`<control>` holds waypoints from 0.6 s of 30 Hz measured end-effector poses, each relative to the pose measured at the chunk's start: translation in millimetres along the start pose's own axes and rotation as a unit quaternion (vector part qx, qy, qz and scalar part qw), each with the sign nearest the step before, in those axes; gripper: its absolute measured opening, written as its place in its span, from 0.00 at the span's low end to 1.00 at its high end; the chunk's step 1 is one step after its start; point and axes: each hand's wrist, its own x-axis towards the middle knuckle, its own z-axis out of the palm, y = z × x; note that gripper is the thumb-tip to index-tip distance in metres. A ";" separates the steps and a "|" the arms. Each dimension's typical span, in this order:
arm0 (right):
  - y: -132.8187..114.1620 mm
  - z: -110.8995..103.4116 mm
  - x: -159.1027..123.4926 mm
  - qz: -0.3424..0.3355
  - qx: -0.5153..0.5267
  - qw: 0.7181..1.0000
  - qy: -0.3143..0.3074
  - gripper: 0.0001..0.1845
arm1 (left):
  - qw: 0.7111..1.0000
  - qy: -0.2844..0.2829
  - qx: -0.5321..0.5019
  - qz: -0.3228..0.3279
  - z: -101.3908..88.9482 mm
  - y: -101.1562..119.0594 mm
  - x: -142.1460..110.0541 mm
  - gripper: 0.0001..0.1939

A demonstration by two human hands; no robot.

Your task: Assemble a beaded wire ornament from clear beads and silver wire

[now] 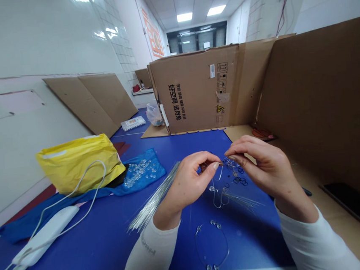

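Above the blue table, my left hand pinches a thin bent wire between thumb and forefinger. Close by on the right, my right hand has its thumb and fingertips pressed together; whatever they grip is too small to make out. Bent wire with a clear bead shows below the hands, and I cannot tell if it joins the held wire. Small dark rings lie beneath my right hand. Nearer the front edge rests a wire loop with clear beads threaded on it.
A bundle of straight wires lies left of my left hand. Clear beads sit on blue cloth beside a yellow bag. A white power strip with cords is at front left. Cardboard walls stand behind and right.
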 end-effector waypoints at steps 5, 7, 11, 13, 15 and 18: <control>0.1 1.8 1.2 0.034 0.029 0.999 0.018 0.10 | 1.000 -0.009 -0.012 -0.017 -1.2 -2.8 -0.5 0.06; -0.1 2.9 1.7 0.051 0.047 0.997 0.026 0.09 | 1.000 -0.010 -0.011 -0.016 -1.7 -3.4 -0.2 0.06; 0.0 6.1 2.1 0.094 0.102 0.990 0.040 0.07 | 1.000 -0.003 0.000 -0.020 -0.9 -3.5 0.0 0.07; 0.2 8.1 2.1 0.120 0.130 0.983 0.051 0.05 | 1.000 0.004 0.001 -0.025 0.1 -2.9 -0.1 0.07; 0.2 10.2 2.1 0.145 0.156 0.975 0.063 0.04 | 0.999 0.014 0.001 -0.029 1.0 -2.0 -0.1 0.07; -0.4 13.5 2.2 0.173 0.193 0.962 0.087 0.03 | 0.999 0.035 -0.002 -0.034 1.7 -0.4 -0.1 0.08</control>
